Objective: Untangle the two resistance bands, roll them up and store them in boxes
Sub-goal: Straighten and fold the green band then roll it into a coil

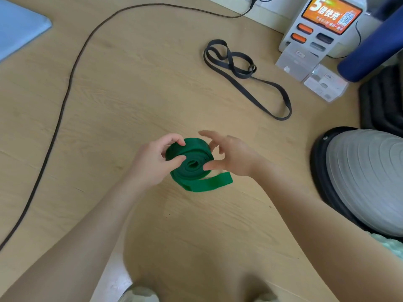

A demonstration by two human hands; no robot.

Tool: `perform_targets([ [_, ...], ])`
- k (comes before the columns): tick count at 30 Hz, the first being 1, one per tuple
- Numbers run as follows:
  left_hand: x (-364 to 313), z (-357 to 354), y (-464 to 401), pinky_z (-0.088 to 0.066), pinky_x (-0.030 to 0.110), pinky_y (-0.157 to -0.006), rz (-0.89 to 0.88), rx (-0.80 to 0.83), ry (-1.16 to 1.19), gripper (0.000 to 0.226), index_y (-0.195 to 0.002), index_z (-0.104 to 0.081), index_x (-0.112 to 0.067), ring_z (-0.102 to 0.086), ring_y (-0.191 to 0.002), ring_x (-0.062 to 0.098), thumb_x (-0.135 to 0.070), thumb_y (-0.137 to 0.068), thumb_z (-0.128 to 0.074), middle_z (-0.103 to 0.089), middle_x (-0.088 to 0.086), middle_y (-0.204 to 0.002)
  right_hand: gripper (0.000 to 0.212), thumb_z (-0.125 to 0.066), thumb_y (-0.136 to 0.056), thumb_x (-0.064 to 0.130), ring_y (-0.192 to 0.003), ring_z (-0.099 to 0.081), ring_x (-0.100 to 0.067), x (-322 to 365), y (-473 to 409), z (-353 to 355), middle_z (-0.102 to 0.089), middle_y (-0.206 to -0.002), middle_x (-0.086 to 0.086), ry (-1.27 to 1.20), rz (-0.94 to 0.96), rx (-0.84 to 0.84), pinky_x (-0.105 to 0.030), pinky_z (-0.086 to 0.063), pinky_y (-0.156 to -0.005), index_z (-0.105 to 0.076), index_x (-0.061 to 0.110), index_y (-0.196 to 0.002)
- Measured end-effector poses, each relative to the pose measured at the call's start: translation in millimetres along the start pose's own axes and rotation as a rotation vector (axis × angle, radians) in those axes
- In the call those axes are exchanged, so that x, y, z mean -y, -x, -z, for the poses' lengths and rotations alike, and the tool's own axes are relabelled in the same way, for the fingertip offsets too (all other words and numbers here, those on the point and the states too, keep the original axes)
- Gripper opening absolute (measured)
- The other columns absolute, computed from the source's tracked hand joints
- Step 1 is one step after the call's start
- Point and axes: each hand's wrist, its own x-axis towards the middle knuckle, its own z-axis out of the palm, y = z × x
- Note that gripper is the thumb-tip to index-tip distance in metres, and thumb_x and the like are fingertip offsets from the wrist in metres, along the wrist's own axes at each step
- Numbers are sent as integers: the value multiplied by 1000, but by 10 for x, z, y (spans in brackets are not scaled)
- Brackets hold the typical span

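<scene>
Black band (246, 77) on wooden floor (135, 88)

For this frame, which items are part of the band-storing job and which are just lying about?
Job: rolled green rubber resistance band, held by left hand and right hand; loose black rubber resistance band on the floor; clear plastic boxes.

Lying about: long dark cable, white charging station with orange screen, grey domed balance trainer, blue rolled mat.
</scene>
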Motion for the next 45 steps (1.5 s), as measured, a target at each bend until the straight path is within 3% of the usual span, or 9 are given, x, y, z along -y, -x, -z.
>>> perform_targets([
  [5, 5, 14, -20, -53, 44, -83, -54, 23, -26, 30, -88, -52, -41, -64, -89, 29, -15, -82, -67, -69, -8, -96, 38, -70, -80, 23, -99, -58, -19, 49, -87, -104, -65, -106, -2, -206, 35, -98, -37, -47, -91, -56, 16, -114],
  [12, 96, -75, 49, -50, 24, -83, 89, -62, 370, 29, -88, -54, -29, -64, -94, 8, -5, -80, -68, -69, -6, -101, 20, -63, -85, 6, -75, -63, 0, 6, -24, -82, -64, -92, 7, -645, 12, -95, -15, -50, -62, -58, 13, -103],
  [15, 136, -68, 56, -49, 14, -72, 112, -108, 420, 24, -85, -53, -23, -64, -82, 0, -4, -81, -66, -70, -11, -89, 17, -60, -86, 3, -73, -67, -6, -34, 5, -85, -66, -95, 4, -832, -5, -116, -21, -54, -65, -58, 15, -98],
  [21, 148, -96, 14, -51, 33, -85, 158, -60, 489, 27, -84, -52, -34, -66, -87, 9, -8, -85, -63, -70, -9, -96, 20, -61, -80, 17, -91, -65, -24, -125, 4, -208, -68, -99, -4, -1137, -83, -158, -42, -52, -85, -58, 14, -99],
  [25, 79, -137, 19, -52, 20, -71, 174, -26, 509, 26, -89, -49, -28, -65, -75, 5, -5, -86, -61, -72, -10, -82, 23, -59, -79, 18, -92, -66, -19, -199, 38, -372, -69, -98, -1, -1315, -135, -119, -35, -56, -83, -56, 12, -101],
  [28, 143, -148, 36, -53, 32, -74, 179, -34, 402, 28, -83, -52, -35, -65, -78, 12, -11, -83, -65, -72, -9, -84, 25, -57, -87, 14, -99, -63, -19, -232, 44, -427, -63, -114, -6, -1193, -239, -41, -33, -56, -84, -53, 13, -112],
  [34, 69, -167, -64, -54, 41, -79, 12, 104, -61, 24, -86, -52, -45, -64, -87, 15, -26, -83, -66, -67, -9, -96, 68, -66, -84, 29, -89, -48, -11, -149, 67, -94, -50, -135, 7, -152, -45, -26, -15, -34, -77, -32, 33, -142],
  [38, -38, -181, -131, -54, 45, -77, -32, 152, -159, 25, -85, -52, -50, -65, -85, 20, -33, -80, -68, -68, -6, -97, 60, -61, -88, 27, -91, -48, -11, -106, 13, -32, -53, -133, 0, -53, 6, 24, -14, -32, -77, -34, 25, -141],
  [45, -79, -223, -107, -53, 28, -82, 52, 37, -2, 26, -78, -52, -29, -63, -92, 8, -25, -72, -77, -66, -13, -96, 31, -61, -88, 16, -68, -57, -3, -253, 78, -125, -60, -109, 1, -463, -44, -8, -17, -49, -60, -53, 20, -117],
])
